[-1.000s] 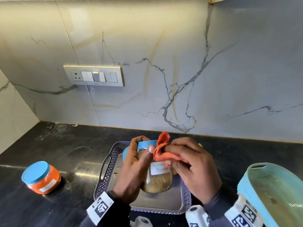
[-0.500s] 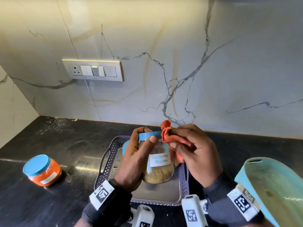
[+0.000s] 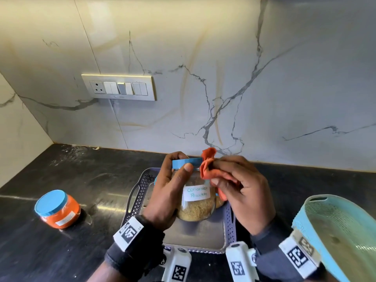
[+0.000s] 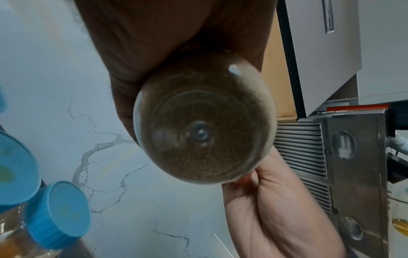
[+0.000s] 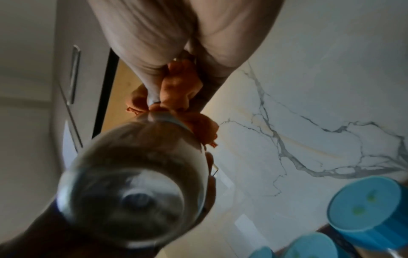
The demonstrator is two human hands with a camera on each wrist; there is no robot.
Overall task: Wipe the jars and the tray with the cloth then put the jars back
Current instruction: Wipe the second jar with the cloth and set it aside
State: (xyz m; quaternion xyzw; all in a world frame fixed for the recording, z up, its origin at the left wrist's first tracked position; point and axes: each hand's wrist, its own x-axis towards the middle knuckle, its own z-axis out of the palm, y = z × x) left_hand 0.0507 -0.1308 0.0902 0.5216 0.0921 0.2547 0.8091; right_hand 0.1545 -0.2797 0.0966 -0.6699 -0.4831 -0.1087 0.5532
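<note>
My left hand point(image 3: 173, 186) grips a clear jar point(image 3: 196, 202) with a blue lid and a white handwritten label, half full of brown powder, held above the grey perforated tray point(image 3: 140, 192). My right hand point(image 3: 234, 184) holds a crumpled orange cloth point(image 3: 207, 165) against the jar's upper right side, by the lid. The left wrist view shows the jar's round bottom point(image 4: 203, 125) from below. The cloth point(image 5: 181, 90) bunches in my right fingers above the jar point(image 5: 134, 183) in the right wrist view. An orange-filled jar point(image 3: 58, 208) with a blue lid stands on the counter at the left.
A light blue basket point(image 3: 341, 237) sits at the right edge of the black counter point(image 3: 81, 180). Other blue-lidded jars point(image 4: 55, 214) point(image 5: 366, 206) stand in the tray behind the held one. A marble wall with a switch panel point(image 3: 119, 87) rises behind.
Both hands have lifted the jar a little and turned it, so its label now faces me more fully. The cloth stays pressed near the lid.
</note>
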